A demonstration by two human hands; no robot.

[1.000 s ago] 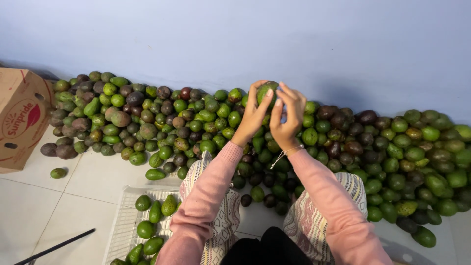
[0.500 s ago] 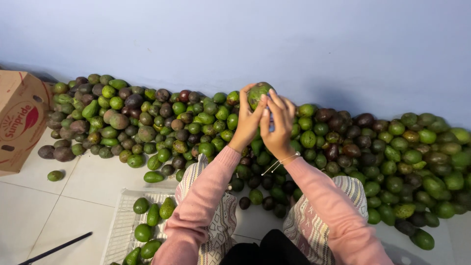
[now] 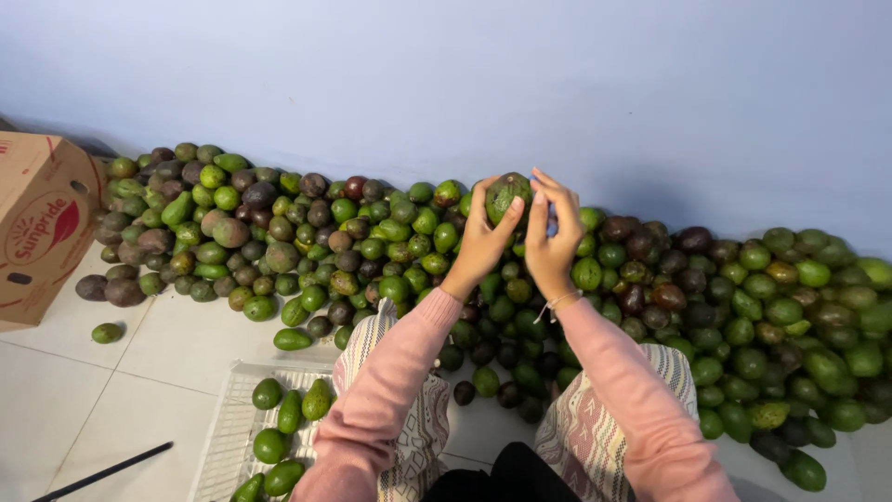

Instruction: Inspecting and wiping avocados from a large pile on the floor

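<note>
1. The left hand [image 3: 480, 244] is raised above the heap, its thumb and fingers grasping a green avocado [image 3: 507, 195] from the left side and below.
2. The right hand [image 3: 550, 240] stands just beside it, fingers upright and touching the right flank of the same avocado, so the fruit sits pinched between both hands.
3. The held avocado hangs in front of the pale blue wall [image 3: 446, 84], above the back edge of the pile and clear of the fruit beneath.
4. The avocado pile [image 3: 743, 307] runs along the foot of the wall from left to right, green and dark brown fruit mixed, widest on the right where it spreads toward the person's knee.
5. A cardboard box [image 3: 42, 228] stands at the left end, its side near the outermost fruit of the pile.
6. One stray avocado [image 3: 107, 332] lies apart on the white tiled floor [image 3: 177, 344], in front of the box.
7. A white plastic crate [image 3: 228, 437] lies at the lower left, beside the left knee, holding a few green avocados near its right edge.
8. Open floor shows between the box, the pile's front edge and the crate; a dark rod [image 3: 102, 471] lies across the tiles at the lower left corner.
9. Pink sleeves [image 3: 632, 381] and patterned trousers [image 3: 581, 432] fill the lower middle, with fruit lying between the knees.
</note>
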